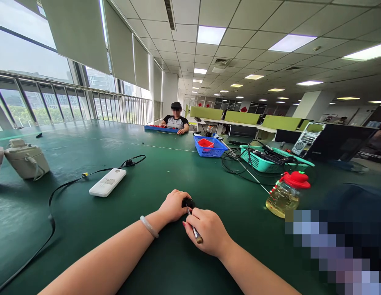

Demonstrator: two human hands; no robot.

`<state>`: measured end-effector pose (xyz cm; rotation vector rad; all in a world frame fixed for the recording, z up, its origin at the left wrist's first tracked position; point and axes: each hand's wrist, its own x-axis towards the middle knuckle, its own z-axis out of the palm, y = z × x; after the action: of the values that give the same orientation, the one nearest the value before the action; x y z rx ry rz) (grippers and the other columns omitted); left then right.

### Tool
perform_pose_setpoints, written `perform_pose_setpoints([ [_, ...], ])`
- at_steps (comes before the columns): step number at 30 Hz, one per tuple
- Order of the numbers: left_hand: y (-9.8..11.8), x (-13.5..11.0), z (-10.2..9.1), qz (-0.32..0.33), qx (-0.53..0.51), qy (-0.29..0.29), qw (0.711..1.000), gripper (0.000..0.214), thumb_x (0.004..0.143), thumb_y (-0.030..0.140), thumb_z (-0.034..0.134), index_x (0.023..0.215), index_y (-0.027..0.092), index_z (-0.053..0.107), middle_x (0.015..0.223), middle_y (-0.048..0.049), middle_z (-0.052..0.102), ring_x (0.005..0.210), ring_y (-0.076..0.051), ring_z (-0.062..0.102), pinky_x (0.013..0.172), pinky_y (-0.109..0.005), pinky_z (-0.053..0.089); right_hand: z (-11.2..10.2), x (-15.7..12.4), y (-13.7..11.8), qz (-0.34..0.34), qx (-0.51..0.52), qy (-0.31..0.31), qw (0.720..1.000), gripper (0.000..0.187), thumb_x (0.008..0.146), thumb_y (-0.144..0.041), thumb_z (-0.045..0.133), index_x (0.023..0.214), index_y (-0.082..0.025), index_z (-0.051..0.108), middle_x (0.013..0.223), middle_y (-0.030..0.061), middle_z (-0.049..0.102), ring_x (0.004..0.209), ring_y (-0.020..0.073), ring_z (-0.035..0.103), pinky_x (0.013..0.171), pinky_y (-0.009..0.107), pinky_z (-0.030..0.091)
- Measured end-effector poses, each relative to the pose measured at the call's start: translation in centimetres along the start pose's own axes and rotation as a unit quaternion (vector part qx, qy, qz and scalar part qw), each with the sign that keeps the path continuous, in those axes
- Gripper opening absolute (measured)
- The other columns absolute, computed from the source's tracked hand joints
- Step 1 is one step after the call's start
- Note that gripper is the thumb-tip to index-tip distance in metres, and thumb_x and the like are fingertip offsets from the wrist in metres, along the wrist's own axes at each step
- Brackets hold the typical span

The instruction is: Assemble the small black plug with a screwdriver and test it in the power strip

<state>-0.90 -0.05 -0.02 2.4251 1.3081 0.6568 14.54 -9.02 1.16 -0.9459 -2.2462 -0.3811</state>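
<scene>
The held piece (190, 202) is small and black.

With both forearms bare, we hold our hands close together at the table (166, 168), well short of its far edge. Our left forearm (101, 256) slants inward to the left wrist (162, 219), the left hand (173, 206) back upward, fingers curled in a grip. Our right forearm (255, 270) angles in opposite, the right hand (207, 229) closed in a pinch, one red nail showing; whether our fingertips touch is unclear.
</scene>
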Motion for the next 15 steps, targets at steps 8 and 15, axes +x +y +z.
perform_pose_setpoints([
  [8,0.03,-0.07,-0.13,-0.007,-0.001,0.001,1.0,0.029,0.072,0.026,0.068,0.101,0.025,0.068,0.101,-0.0024,0.071,0.106,-0.026,0.056,0.094,-0.038,0.046,0.02,0.08,-0.05,0.003,0.0,0.0,1.0,0.023,0.089,-0.021,0.05,0.067,-0.019,0.058,0.066,0.0005,0.056,0.052,0.011,0.046,0.054,0.027,0.026],
  [15,0.1,-0.01,0.0,-0.004,0.006,0.002,1.0,0.028,0.073,0.025,0.067,0.101,0.024,0.068,0.103,-0.003,0.071,0.107,-0.026,0.056,0.095,-0.038,0.046,0.35,-0.04,0.02,0.012,-0.033,-0.023,0.999,0.022,0.089,-0.022,0.051,0.069,-0.019,0.059,0.068,0.0008,0.058,0.052,0.0112,0.048,0.054,0.028,0.026],
])
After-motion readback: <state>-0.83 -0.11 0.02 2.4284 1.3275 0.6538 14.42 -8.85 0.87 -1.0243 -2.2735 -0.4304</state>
